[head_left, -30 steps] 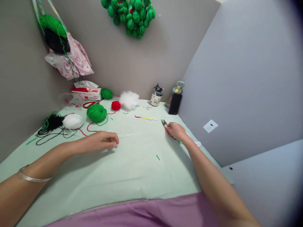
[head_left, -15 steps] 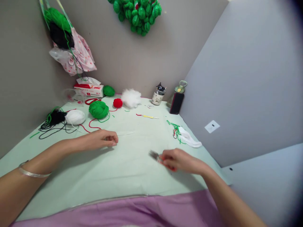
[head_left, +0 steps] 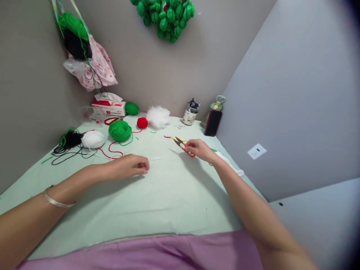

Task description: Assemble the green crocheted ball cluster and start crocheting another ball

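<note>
My right hand (head_left: 200, 149) grips small red-handled thread snips (head_left: 182, 145), blades pointing left toward a yellow-handled crochet hook (head_left: 180, 139) lying on the pale green table cover (head_left: 168, 195). My left hand (head_left: 129, 166) rests on the cover with fingers curled, pinching the end of a thin white strand (head_left: 154, 159) that runs to the right. A silver bangle (head_left: 56, 201) sits on that wrist. Red yarn loops (head_left: 114, 152) lie just beyond the left hand.
Green yarn balls (head_left: 120, 130), a small red ball (head_left: 142, 122), a white ball (head_left: 92, 139), black yarn (head_left: 70, 140), white stuffing (head_left: 158, 116), a tissue box (head_left: 109, 107), a jar (head_left: 190, 115) and a dark phone (head_left: 212, 122) stand at the back. Green crochet pieces (head_left: 165, 17) hang on the wall.
My right hand went from the far right to near the front edge with the snips, then forward again toward the crochet hook. My left hand stayed put, apart from a slight shift of view.
</note>
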The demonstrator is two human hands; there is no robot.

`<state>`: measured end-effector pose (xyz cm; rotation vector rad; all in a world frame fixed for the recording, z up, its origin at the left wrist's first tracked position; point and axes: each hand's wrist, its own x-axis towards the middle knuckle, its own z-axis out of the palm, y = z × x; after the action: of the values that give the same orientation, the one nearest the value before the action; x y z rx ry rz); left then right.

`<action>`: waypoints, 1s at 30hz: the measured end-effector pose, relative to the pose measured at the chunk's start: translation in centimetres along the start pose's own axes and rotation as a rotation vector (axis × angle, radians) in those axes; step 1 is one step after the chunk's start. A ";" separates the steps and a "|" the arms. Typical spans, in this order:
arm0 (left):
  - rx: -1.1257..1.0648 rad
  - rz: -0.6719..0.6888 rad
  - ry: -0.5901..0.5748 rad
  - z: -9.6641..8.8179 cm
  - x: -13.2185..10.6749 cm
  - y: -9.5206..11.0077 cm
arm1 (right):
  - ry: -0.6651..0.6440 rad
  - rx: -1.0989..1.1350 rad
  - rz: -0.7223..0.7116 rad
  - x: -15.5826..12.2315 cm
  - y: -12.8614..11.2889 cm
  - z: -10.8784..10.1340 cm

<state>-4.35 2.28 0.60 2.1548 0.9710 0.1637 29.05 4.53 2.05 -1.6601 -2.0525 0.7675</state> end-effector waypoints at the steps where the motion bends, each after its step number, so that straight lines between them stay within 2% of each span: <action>1: 0.030 0.011 0.037 0.0 0.4 -0.2 | -0.027 -0.010 -0.020 1.2 -0.6 0.5; 3: 0.084 0.050 0.170 -0.2 1.5 -1.3 | -0.120 -0.041 -0.053 3.2 -1.6 1.4; 5: 0.139 0.028 0.328 -0.4 3.0 -2.9 | -0.214 -0.229 -0.088 4.6 -2.4 2.0; 7: 0.166 -0.058 0.370 -0.6 4.7 -4.4 | -0.152 -0.379 -0.063 5.5 -2.7 2.4; 10: 0.165 -0.127 0.406 -0.6 7.5 -5.7 | 0.027 -0.565 0.033 6.3 -2.2 2.6; 14: 0.080 -0.118 0.496 -0.1 11.4 -4.9 | 0.046 -0.738 0.086 6.3 -1.1 3.1; 17: -0.008 -0.054 0.502 -0.3 14.1 -3.7 | 0.025 -0.796 0.059 5.4 -0.7 3.3; 20: -0.102 -0.015 0.540 -1.0 15.8 -3.2 | 0.041 -0.809 0.051 4.0 -0.5 2.7; 23: -0.181 -0.072 0.660 -1.5 16.7 -3.1 | 0.099 -0.793 0.059 2.4 -0.2 1.6; 25: -0.245 -0.110 0.684 -1.1 17.2 -2.8 | 0.160 -0.758 0.063 1.5 0.1 0.9; 27: -0.334 -0.095 0.628 -0.3 17.6 -1.8 | 0.272 -0.647 0.051 0.8 0.3 0.2; 30: -0.511 0.021 0.514 0.9 18.2 0.3 | 0.443 -0.304 0.006 0.2 0.7 -0.7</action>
<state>8.96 14.12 -3.06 1.6720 1.0436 0.9089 29.94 4.96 2.16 -1.7955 -1.9049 0.0680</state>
